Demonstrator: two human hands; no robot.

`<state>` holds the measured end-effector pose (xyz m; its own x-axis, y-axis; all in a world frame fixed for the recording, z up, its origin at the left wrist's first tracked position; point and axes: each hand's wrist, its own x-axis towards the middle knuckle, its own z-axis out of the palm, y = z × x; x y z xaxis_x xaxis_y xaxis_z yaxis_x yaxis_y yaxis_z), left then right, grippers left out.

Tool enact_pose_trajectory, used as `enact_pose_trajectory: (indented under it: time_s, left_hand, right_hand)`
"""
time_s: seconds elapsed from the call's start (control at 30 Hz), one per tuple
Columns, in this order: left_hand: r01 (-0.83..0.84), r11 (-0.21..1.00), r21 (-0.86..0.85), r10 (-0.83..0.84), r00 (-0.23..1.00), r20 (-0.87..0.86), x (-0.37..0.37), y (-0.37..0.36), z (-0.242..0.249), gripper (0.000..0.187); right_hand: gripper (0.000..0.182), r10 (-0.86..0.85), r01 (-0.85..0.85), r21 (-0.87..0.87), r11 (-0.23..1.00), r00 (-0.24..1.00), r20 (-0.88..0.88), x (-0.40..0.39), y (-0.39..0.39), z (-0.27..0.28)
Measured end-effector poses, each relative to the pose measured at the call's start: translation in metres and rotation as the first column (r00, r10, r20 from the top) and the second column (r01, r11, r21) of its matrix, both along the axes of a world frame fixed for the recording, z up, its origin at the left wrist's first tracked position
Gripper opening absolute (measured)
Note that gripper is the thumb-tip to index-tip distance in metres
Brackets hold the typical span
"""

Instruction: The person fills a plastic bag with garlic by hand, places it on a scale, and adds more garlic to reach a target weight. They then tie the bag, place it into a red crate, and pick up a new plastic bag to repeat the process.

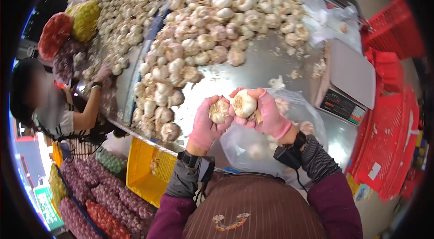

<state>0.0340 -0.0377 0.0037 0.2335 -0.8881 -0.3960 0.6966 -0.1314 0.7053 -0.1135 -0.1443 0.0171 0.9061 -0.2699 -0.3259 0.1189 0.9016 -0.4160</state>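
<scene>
My left hand [205, 124], in a pink fingerless glove, is closed around a garlic bulb [219, 110]. Right beside it, my right hand [270, 114], gloved the same way, grips a larger whitish garlic bulb [244, 105] with its root side toward me. The two hands nearly touch above the metal table [217, 78]. Under my right forearm lies a clear plastic bag [244, 148] with several bulbs in it. A big heap of garlic bulbs [226, 13] spreads beyond my hands and down to the left.
A scale [350, 74] stands to the right on the table. Red crates [384, 135] are stacked at the far right, and a yellow crate [149, 173] sits below the table's left edge. A co-worker [68, 108] handles garlic at left. Filled mesh bags [95, 185] lie at lower left.
</scene>
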Motion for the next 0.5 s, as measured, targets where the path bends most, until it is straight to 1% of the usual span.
enact_pose_trajectory:
  time_s: [0.03, 0.07, 0.13, 0.17, 0.2, 0.23, 0.27, 0.3, 0.33, 0.37, 0.4, 0.43, 0.47, 0.5]
  left_hand:
    - [0.075, 0.994, 0.082, -0.044, 0.943, -0.330, -0.012, -0.004, 0.007, 0.026]
    - [0.111, 0.991, 0.069, -0.081, 0.934, -0.349, -0.031, -0.010, 0.016, 0.026]
    - [0.177, 0.956, 0.232, -0.111, 0.956, -0.273, -0.069, -0.015, 0.030, 0.027]
    - [0.315, 0.949, 0.026, -0.312, 0.946, -0.089, -0.079, -0.012, 0.002, 0.029]
    - [0.338, 0.941, 0.019, -0.335, 0.937, -0.098, -0.096, -0.011, -0.018, 0.029]
    - [0.425, 0.903, 0.071, -0.423, 0.843, 0.334, -0.113, -0.013, -0.030, 0.031]
    - [0.472, 0.868, 0.152, -0.433, 0.572, 0.696, -0.126, -0.013, -0.039, 0.034]
    - [0.512, 0.824, 0.242, -0.415, 0.255, 0.873, -0.132, -0.013, -0.020, 0.038]
    - [0.508, 0.828, 0.238, -0.408, 0.254, 0.877, -0.142, -0.015, 0.004, 0.038]
    - [0.554, 0.832, -0.026, -0.126, 0.234, 0.964, -0.152, -0.016, 0.028, 0.038]
    - [0.596, 0.761, -0.257, 0.161, 0.211, 0.964, -0.156, -0.012, 0.041, 0.038]
    - [0.572, 0.789, -0.227, 0.152, 0.175, 0.973, -0.159, -0.008, 0.044, 0.038]
    - [0.651, 0.717, -0.251, 0.141, 0.217, 0.966, -0.161, -0.006, 0.046, 0.040]
    - [0.720, 0.635, -0.279, 0.125, 0.260, 0.957, -0.155, -0.001, 0.047, 0.042]
  right_hand:
    - [0.044, -0.066, 0.066, 0.011, 0.998, 0.998, 0.025, -0.022, 0.006, 0.011]
    - [0.042, -0.133, 0.132, 0.025, 0.991, 0.990, 0.051, -0.043, 0.012, 0.018]
    - [0.042, -0.212, 0.211, 0.028, 0.977, 0.977, 0.023, -0.091, 0.024, 0.020]
    - [0.042, -0.297, 0.294, -0.079, 0.953, 0.955, -0.025, -0.114, 0.030, 0.014]
    - [0.041, -0.377, 0.359, -0.189, 0.914, 0.924, -0.062, -0.136, 0.036, 0.004]
    - [0.043, -0.434, 0.388, -0.286, 0.876, 0.894, -0.116, -0.154, 0.041, -0.009]
    - [0.043, -0.448, 0.401, -0.293, 0.868, 0.886, -0.116, -0.172, 0.052, -0.016]
    - [0.041, -0.505, 0.365, -0.455, 0.812, 0.831, -0.234, -0.184, 0.061, -0.015]
    - [0.040, -0.559, 0.290, -0.597, 0.748, 0.759, -0.332, -0.190, 0.068, -0.014]
    - [0.046, -0.560, 0.354, -0.508, 0.785, 0.757, -0.337, -0.186, 0.077, 0.009]
    - [0.046, -0.531, 0.342, -0.488, 0.803, 0.782, -0.326, -0.181, 0.083, 0.018]
    - [0.050, -0.483, 0.376, -0.371, 0.849, 0.837, -0.258, -0.176, 0.087, 0.023]
    - [0.053, -0.435, 0.387, -0.249, 0.888, 0.882, -0.181, -0.172, 0.087, 0.026]
    - [0.059, -0.334, 0.166, -0.487, 0.858, 0.899, -0.283, -0.178, 0.081, 0.027]
